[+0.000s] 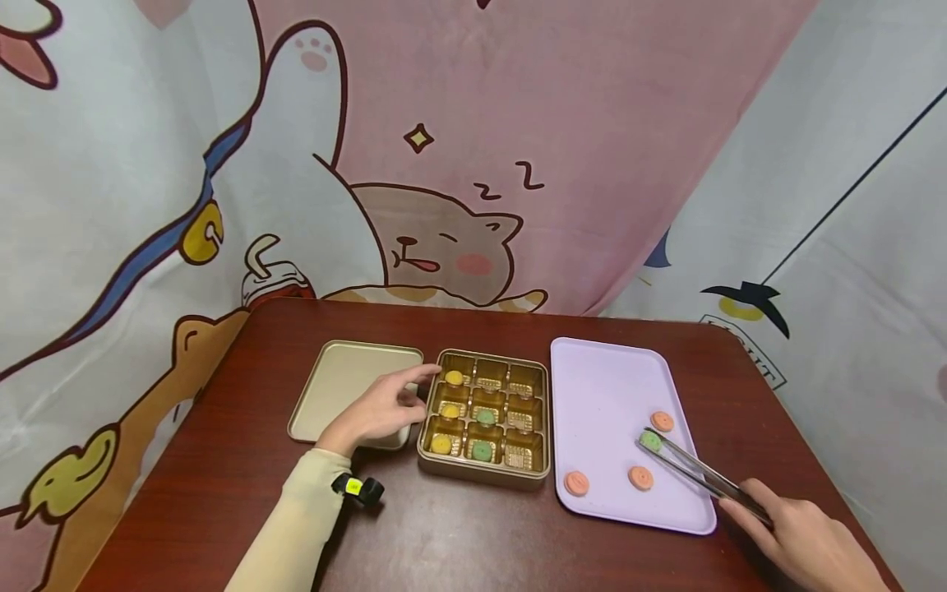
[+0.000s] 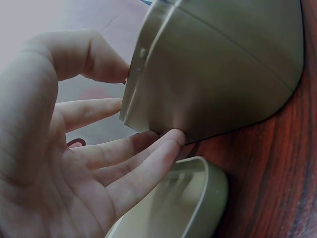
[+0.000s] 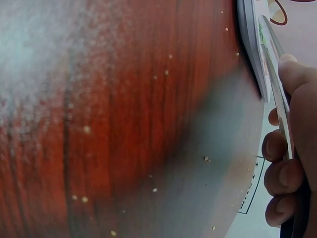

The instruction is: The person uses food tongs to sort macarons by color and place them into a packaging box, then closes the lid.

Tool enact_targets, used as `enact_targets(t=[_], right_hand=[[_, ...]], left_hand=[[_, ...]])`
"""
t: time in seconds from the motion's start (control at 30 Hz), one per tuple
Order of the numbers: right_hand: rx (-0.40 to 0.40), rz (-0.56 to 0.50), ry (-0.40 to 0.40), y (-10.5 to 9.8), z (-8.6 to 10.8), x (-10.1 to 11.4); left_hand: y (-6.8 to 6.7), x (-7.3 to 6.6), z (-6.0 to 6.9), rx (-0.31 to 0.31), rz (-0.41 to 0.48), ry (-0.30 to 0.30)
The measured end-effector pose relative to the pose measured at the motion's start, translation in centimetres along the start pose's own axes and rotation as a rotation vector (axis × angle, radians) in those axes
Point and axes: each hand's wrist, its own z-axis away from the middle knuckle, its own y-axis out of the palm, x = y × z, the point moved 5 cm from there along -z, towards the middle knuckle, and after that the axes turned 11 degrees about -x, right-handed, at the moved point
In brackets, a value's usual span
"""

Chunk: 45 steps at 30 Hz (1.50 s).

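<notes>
My right hand point(image 1: 802, 534) grips metal tongs point(image 1: 713, 477), whose tips lie on either side of a green round cookie point(image 1: 651, 441) over the lilac tray point(image 1: 607, 378). Three orange cookies point(image 1: 640, 478) lie on that tray. At the left side of a gold tin point(image 1: 484, 470) with a divided insert, my left hand point(image 1: 381, 409) touches the wall and rim with extended fingertips point(image 2: 173, 136). Yellow cookies point(image 1: 441, 444) occupy the insert's left column. Two green cookies point(image 1: 482, 450) sit in the middle column, in the middle and front compartments.
A shallow gold lid point(image 1: 355, 362) lies left of the tin, partly under my left hand. The dark wooden table point(image 1: 444, 543) has small crumbs near its right side. Printed cloth point(image 1: 592, 164) hangs behind and beside the table.
</notes>
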Motion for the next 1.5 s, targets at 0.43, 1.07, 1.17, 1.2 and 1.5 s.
enact_targets(t=[0.43,1.07,1.17,1.2,1.5], right_hand=[[0.006,0.015,0.004,0.2,0.1,0.1],[0.024,-0.023,0.044,0.5,0.1,0.4],[0.022,-0.032,0.048,0.4,0.0,0.6],[0.024,-0.035,0.050,0.3,-0.1,0.6],[-0.035,-0.064,-0.002,-0.6,-0.7,1.9]], left_hand=[[0.0,0.1,0.0,-0.005,-0.006,0.007],[0.0,0.1,0.1,0.003,-0.003,0.000],[0.0,0.1,0.1,0.001,-0.001,0.002],[0.0,0.1,0.1,0.001,-0.001,0.002],[0.0,0.2,0.1,-0.006,-0.001,-0.005]])
